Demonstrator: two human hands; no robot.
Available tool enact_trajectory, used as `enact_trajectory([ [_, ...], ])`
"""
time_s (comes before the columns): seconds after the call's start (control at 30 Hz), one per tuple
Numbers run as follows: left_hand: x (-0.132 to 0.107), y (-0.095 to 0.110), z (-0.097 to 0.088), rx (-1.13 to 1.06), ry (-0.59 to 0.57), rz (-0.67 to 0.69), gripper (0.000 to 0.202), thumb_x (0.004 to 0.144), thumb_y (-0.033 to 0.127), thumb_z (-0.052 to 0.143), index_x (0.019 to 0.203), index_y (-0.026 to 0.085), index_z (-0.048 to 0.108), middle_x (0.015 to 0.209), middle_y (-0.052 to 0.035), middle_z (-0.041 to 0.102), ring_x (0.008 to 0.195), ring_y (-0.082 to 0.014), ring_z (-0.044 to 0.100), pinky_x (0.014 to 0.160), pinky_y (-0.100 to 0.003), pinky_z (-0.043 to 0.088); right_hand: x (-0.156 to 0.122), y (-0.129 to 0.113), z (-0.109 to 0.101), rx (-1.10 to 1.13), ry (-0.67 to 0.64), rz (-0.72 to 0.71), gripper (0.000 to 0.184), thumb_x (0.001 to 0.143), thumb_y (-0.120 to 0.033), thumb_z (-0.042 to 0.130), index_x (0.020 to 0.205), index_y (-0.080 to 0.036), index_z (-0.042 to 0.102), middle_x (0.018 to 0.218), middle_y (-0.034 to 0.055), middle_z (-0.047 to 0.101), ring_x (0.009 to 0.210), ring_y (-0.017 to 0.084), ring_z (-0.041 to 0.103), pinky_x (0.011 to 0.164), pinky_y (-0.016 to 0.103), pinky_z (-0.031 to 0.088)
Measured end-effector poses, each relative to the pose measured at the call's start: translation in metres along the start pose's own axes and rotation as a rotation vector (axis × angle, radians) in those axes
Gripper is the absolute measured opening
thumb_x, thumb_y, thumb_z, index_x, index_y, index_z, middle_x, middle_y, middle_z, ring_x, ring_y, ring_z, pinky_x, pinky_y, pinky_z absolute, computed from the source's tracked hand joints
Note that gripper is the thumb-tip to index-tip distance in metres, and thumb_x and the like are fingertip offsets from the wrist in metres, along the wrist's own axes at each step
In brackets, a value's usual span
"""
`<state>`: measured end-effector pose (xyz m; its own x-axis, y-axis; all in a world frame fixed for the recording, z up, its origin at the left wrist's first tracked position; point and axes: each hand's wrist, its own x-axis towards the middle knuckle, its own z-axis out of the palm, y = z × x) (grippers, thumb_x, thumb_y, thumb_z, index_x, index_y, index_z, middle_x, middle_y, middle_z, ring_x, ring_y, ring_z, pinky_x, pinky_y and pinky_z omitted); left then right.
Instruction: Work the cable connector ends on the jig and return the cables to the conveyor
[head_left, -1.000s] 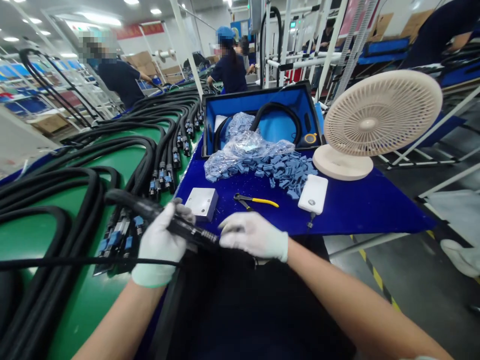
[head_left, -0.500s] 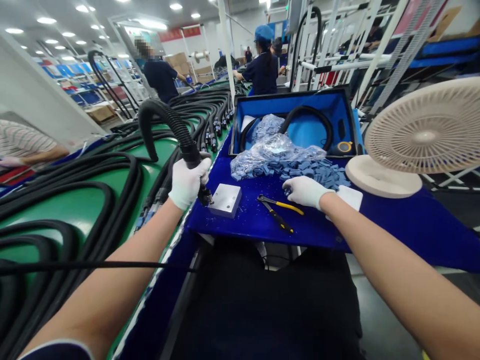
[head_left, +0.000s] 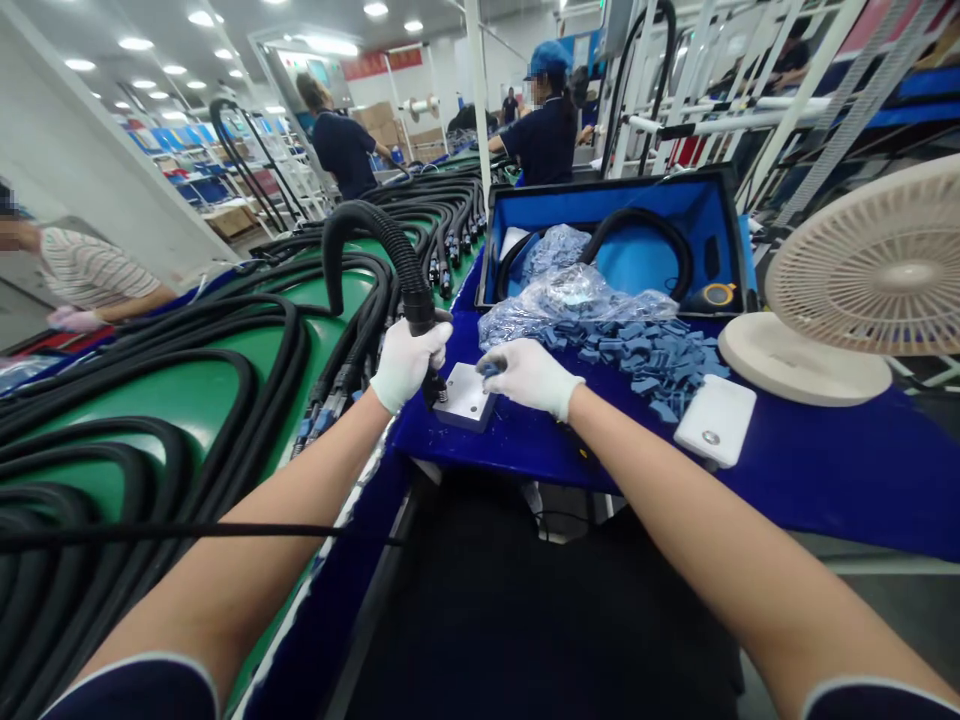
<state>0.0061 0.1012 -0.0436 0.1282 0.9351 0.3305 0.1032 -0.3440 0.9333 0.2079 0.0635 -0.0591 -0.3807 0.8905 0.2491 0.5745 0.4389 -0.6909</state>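
My left hand, in a white glove, is closed around the end of a thick black corrugated hose. The hose arches up and over to the left, and its connector end points down beside a grey metal block. My right hand, also gloved, pinches a small blue-grey plastic piece just above the block's right side. A heap of similar blue plastic pieces lies behind and to the right of it. The pliers are hidden behind my right hand and forearm, apart from a small yellow spot.
A blue bin with a coiled hose stands at the back, a clear plastic bag before it. On the right are a white box and a beige fan. Black hoses cover the green conveyor. Co-workers stand beyond.
My right hand has moved left from the heap to the metal block, carrying a blue piece. My left hand still grips the hose. The view has shifted slightly, uncovering the white box.
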Motion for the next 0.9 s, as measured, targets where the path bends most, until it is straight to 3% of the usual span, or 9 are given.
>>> enact_trajectory([
  [0.1,0.003,0.001,-0.007,0.055,-0.074,0.017,0.028,0.082,0.031,0.068,0.102,0.013,0.065,0.060,0.0023,0.058,0.054,-0.0133,0.054,0.059,-0.028,0.048,0.023,-0.012,0.020,0.095,-0.083,-0.039,0.013,0.082,-0.025,0.064,0.083,-0.016,0.073,0.075,0.0008,0.069,0.067,0.014,0.057,0.066,0.025,0.042],
  [0.23,0.006,-0.002,-0.014,0.070,-0.073,0.028,0.031,0.080,0.032,0.070,0.104,0.012,0.067,0.079,-0.0031,0.067,0.071,-0.0162,0.062,0.073,-0.032,0.052,0.044,-0.017,0.036,0.056,-0.082,-0.038,0.026,0.083,-0.035,0.067,0.068,-0.014,0.065,0.062,-0.0003,0.058,0.061,0.012,0.048,0.060,0.027,0.033],
  [0.37,0.007,-0.006,-0.011,-0.010,-0.082,-0.010,0.035,0.080,0.032,0.071,0.110,0.012,0.065,0.079,-0.0025,0.065,0.072,-0.0165,0.062,0.073,-0.032,0.052,0.054,-0.009,0.042,0.112,-0.115,-0.020,0.031,0.080,-0.043,0.070,0.069,-0.014,0.068,0.064,-0.0008,0.059,0.062,0.012,0.050,0.059,0.026,0.035],
  [0.5,0.006,0.000,-0.009,-0.002,-0.109,0.011,0.033,0.085,0.040,0.071,0.105,0.014,0.064,0.075,-0.0020,0.064,0.070,-0.0160,0.062,0.071,-0.030,0.053,0.050,-0.001,0.044,0.210,-0.129,0.101,0.041,0.076,-0.055,0.073,0.072,-0.014,0.072,0.064,0.0001,0.062,0.059,0.013,0.052,0.057,0.025,0.040],
  [0.57,0.002,0.005,-0.021,-0.004,-0.026,0.040,0.036,0.087,0.048,0.068,0.106,0.017,0.062,0.079,-0.0024,0.065,0.066,-0.0137,0.061,0.068,-0.028,0.053,0.045,0.000,0.043,0.205,-0.143,0.127,0.045,0.074,-0.060,0.074,0.076,-0.015,0.074,0.066,0.0017,0.067,0.059,0.014,0.056,0.057,0.026,0.043],
  [0.67,-0.018,0.007,-0.068,-0.002,0.206,0.042,0.045,0.093,0.056,0.057,0.122,0.022,0.056,0.088,-0.0026,0.066,0.061,-0.0114,0.060,0.061,-0.025,0.053,0.040,0.003,0.042,0.164,-0.157,0.064,0.043,0.078,-0.059,0.073,0.086,-0.017,0.078,0.077,0.0046,0.074,0.067,0.017,0.064,0.064,0.026,0.049],
  [0.77,-0.060,0.005,-0.141,0.359,0.352,-0.116,0.054,0.098,0.056,0.041,0.135,0.018,0.051,0.096,-0.0071,0.069,0.064,-0.0141,0.064,0.063,-0.028,0.055,0.037,0.006,0.043,0.121,-0.149,-0.011,0.032,0.083,-0.048,0.071,0.094,-0.019,0.079,0.088,0.0051,0.077,0.077,0.018,0.069,0.073,0.027,0.052],
  [0.83,-0.100,0.004,-0.190,0.811,0.301,-0.341,0.057,0.099,0.051,0.030,0.139,0.016,0.050,0.109,-0.0102,0.071,0.080,-0.0181,0.069,0.075,-0.031,0.057,0.036,0.007,0.045,0.071,-0.138,-0.035,0.024,0.084,-0.040,0.070,0.094,-0.021,0.079,0.091,0.0041,0.078,0.080,0.018,0.069,0.076,0.028,0.052],
  [0.9,-0.144,0.004,-0.228,0.960,0.225,-0.481,0.051,0.092,0.048,0.043,0.125,0.015,0.064,0.118,-0.0116,0.072,0.103,-0.0246,0.069,0.095,-0.034,0.053,0.034,0.007,0.049,0.029,-0.130,-0.031,0.020,0.084,-0.036,0.069,0.094,-0.021,0.079,0.091,0.0036,0.078,0.079,0.018,0.069,0.075,0.028,0.052],
])
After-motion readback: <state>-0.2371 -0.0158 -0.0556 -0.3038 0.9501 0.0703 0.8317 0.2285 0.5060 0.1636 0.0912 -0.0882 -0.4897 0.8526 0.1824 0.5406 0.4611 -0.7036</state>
